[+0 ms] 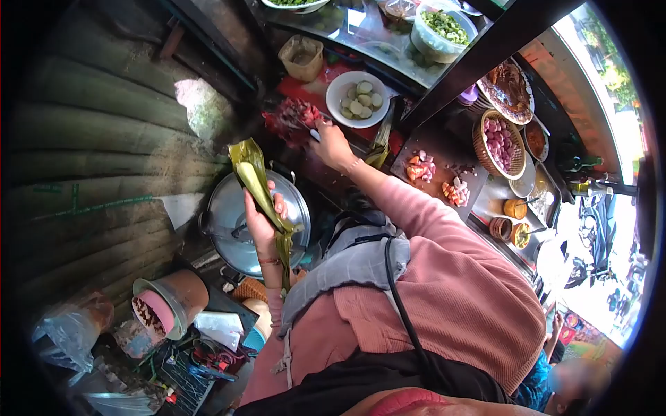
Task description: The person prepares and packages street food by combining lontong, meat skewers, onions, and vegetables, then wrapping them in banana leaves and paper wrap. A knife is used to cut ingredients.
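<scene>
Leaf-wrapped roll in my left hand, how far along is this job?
Partway, I think. Done: pale round pieces sit in the white bowl, and the leaf is open at its upper end. In hand: your left hand holds the pale roll and leaf; your right hand is at the red bundle. Left, probably: unwrapping the rest and cutting it up.

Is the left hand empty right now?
No, the left hand holds a long green leaf with a pale green piece lying along it.

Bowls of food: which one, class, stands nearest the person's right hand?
The white bowl of pale round slices, just beyond the right hand. The clear bowl of chopped greens stands farther off.
</scene>
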The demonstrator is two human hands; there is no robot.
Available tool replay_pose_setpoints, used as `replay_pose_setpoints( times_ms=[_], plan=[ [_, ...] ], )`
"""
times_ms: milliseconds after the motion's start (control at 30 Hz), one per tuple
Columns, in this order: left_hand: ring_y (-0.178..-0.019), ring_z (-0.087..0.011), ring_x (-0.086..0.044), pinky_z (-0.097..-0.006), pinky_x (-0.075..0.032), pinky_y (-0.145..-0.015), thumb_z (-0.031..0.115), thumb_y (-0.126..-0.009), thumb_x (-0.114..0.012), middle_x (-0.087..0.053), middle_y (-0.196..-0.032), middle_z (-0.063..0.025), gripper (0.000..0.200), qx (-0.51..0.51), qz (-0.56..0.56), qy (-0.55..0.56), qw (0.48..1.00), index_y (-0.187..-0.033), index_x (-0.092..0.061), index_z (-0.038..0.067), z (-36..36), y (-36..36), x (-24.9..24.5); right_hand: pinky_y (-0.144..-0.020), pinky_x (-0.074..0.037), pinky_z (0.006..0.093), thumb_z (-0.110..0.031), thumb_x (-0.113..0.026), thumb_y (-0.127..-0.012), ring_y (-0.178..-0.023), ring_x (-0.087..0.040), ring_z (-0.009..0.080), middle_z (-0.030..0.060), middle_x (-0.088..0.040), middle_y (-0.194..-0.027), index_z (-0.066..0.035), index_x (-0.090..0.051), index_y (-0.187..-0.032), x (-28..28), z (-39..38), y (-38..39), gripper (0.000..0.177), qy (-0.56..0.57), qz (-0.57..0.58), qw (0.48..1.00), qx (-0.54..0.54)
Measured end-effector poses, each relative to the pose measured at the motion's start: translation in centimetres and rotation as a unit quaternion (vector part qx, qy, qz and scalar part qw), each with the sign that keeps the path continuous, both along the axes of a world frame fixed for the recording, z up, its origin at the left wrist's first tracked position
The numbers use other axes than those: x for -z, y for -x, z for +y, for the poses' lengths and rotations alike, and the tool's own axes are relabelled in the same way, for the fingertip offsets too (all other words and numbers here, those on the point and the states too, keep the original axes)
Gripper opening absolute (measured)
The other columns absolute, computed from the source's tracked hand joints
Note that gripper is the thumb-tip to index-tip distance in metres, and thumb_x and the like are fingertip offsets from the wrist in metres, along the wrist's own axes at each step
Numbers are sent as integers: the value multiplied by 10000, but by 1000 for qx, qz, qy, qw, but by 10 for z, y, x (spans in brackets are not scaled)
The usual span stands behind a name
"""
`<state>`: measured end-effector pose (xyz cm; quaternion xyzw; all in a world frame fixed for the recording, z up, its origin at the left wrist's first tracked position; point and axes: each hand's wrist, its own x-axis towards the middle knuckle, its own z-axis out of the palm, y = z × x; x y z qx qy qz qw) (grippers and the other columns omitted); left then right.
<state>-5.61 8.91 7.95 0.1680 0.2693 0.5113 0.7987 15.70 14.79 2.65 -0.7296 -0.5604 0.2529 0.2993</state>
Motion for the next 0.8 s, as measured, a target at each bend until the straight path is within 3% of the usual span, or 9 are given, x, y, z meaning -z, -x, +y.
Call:
replay_pose_setpoints(
  times_ms=[167,333,433,567,600,800],
  plan=[
    [-594,-134,-433,-263,-387,-468,421,-1003,-325,-485,-1022,-50,405,13,21,-33,999,-1152,-482,78,1,4,-8,-783,-501,491,-162,-644,-780,-904,-603,427,266,-595,-975,26,-542,-972,-1,-81,-4,287,62,11,995,-76],
    [-586,-134,-436,-263,-389,-466,421,-1002,-329,-502,-1018,-48,404,20,26,-30,999,-1131,-489,74,-9,1,-9,-815,-508,470,-155,-644,-747,-934,-613,417,271,-623,-966,19,-604,-1004,24,-141,-28,314,198,2,967,-159],
    [-569,-138,-480,-262,-414,-453,459,-992,-334,-541,-993,-54,434,19,24,0,1000,-1117,-505,81,-22,0,-5,-830,-501,452,-155,-631,-723,-942,-618,393,244,-638,-991,-30,-633,-1043,58,-174,-49,344,290,-29,953,-87],
    [-569,-142,-486,-259,-399,-449,460,-995,-325,-554,-983,-66,451,25,38,15,999,-1088,-507,59,-37,8,-2,-823,-513,442,-179,-675,-743,-969,-622,382,236,-643,-1014,-66,-639,-1067,107,-213,-79,345,282,-18,958,-45],
    [-569,-142,-486,-259,-398,-450,456,-997,-318,-553,-983,-68,451,16,44,13,999,-1089,-508,57,-40,10,-2,-824,-511,439,-189,-684,-738,-965,-621,387,244,-639,-1019,-64,-636,-1066,84,-214,-77,353,308,-15,951,-20],
    [-584,-143,-510,-269,-420,-453,454,-1000,-306,-556,-980,-76,463,8,70,18,997,-1093,-509,48,-56,20,-6,-870,-486,449,-191,-672,-727,-1015,-601,390,261,-622,-1058,-4,-606,-1091,133,-230,-76,415,350,11,937,-15]
  ],
)
